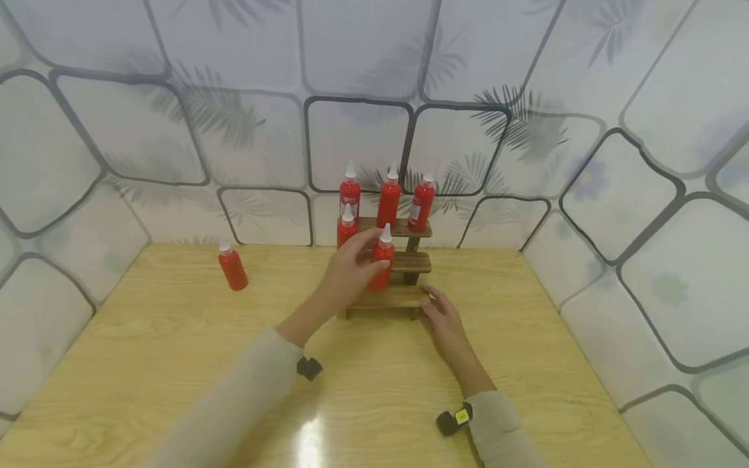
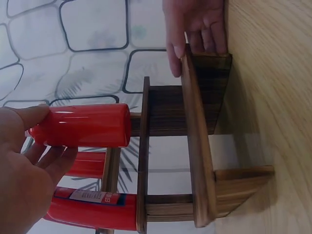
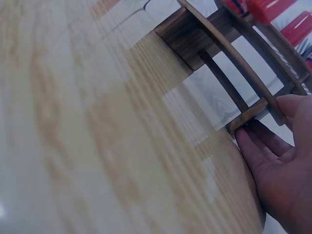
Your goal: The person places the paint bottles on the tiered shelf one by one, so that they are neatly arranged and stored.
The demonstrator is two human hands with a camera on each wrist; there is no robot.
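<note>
My left hand [image 1: 351, 266] holds a red squeeze bottle [image 1: 383, 260] with a white pointed cap, thumb on one side and fingers on the other. In the left wrist view, that bottle's base [image 2: 124, 126] hangs beside the middle step of a small three-step wooden rack [image 2: 197, 146]. My right hand [image 1: 443, 318] grips the right end of the lowest step [image 1: 404, 297], with the thumb at the board and the fingers curled under it. A matching bottle [image 1: 347, 229] stands at the left of the middle step, partly hidden by the left hand.
Three more red bottles line the top step: a left one [image 1: 350, 194], a middle one [image 1: 389, 201] and a right one [image 1: 421, 205]. Another bottle [image 1: 233, 268] stands alone on the wooden table [image 1: 193, 364] at left. A patterned wall [image 1: 257, 143] rises behind.
</note>
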